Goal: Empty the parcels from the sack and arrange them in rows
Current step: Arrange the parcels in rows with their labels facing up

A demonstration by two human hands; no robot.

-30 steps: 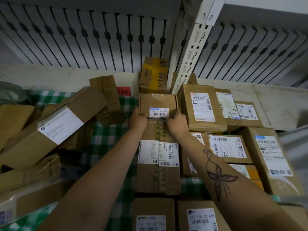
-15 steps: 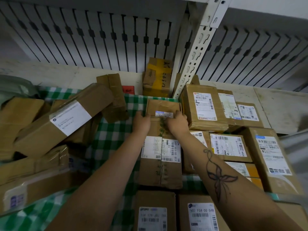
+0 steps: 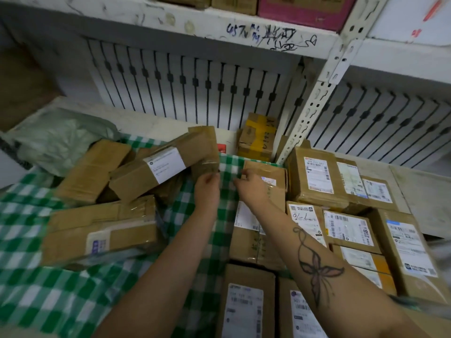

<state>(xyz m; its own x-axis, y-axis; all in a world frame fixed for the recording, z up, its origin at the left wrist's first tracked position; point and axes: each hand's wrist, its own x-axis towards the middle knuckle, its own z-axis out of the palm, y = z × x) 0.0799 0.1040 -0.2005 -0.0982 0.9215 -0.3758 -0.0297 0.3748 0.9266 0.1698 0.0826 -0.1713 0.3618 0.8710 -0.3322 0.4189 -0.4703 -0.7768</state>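
Over the bare green-checked cloth [image 3: 227, 167] between loose pile [image 3: 146, 172] and rows [image 3: 341, 228], the left hand [image 3: 207, 189] hangs loosely curled and empty while the right hand [image 3: 252, 189] curls at the left edge of the small parcel [image 3: 271, 176], contact blurred, which heads its row by the shelf post [image 3: 314, 101].

Brown parcels [image 3: 314, 176] on checked sack [image 3: 61, 298]

White slotted steel upright [image 3: 317, 113] slants up right of centre and meets a white shelf [image 3: 170, 23]. Black marker scribbles on the shelf's front edge. Pink box [image 3: 300, 7] on top of it. Behind: white panel [image 3: 183, 86] with rows of black slots. Scuffed pale board [image 3: 419, 186] far right.
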